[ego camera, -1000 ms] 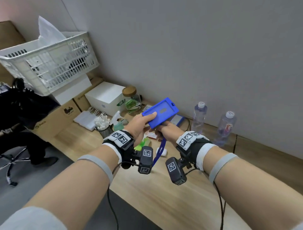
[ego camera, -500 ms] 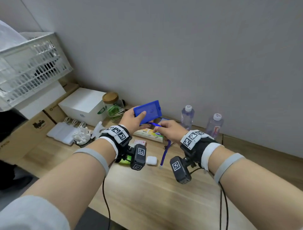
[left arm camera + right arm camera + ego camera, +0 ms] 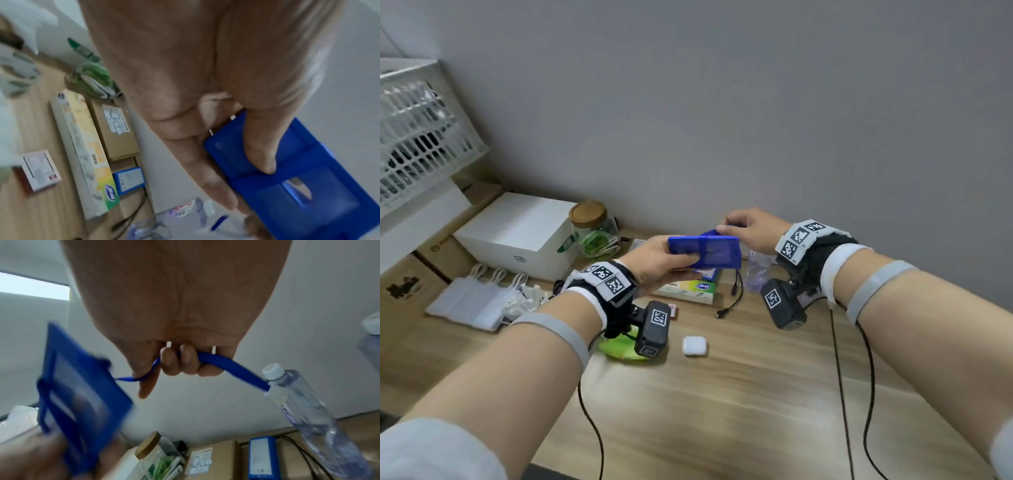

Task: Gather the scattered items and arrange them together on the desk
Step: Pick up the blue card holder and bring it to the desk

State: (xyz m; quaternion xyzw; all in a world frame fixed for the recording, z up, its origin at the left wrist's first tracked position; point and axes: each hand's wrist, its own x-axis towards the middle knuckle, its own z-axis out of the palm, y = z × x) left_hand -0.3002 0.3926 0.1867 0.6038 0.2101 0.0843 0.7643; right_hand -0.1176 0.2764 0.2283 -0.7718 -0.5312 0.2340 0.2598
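A blue badge holder (image 3: 709,251) is held flat above the back of the wooden desk (image 3: 722,411). My left hand (image 3: 685,263) grips its left end, thumb on top (image 3: 259,155) and fingers beneath. My right hand (image 3: 726,229), just to the right and slightly higher, has its fingers curled round the holder's blue lanyard (image 3: 226,364). One end of the strap runs to the holder (image 3: 82,402); the other trails toward a water bottle (image 3: 308,410). Below the hands on the desk lie a white earbud case (image 3: 694,345), a green item (image 3: 619,346) and a tissue pack (image 3: 688,289).
A cork-lidded glass jar (image 3: 594,229), a white box (image 3: 517,233) and a pack of masks (image 3: 472,301) sit at the back left, under a white basket (image 3: 414,137). A black cable (image 3: 732,298), a blue power bank (image 3: 129,180) and a small red-and-white box (image 3: 39,170) lie near the wall.
Both hands carried the badge holder rightward and tipped it flatter. My right hand rose from below the holder to its right end, and the hanging lanyard is now gathered in it.
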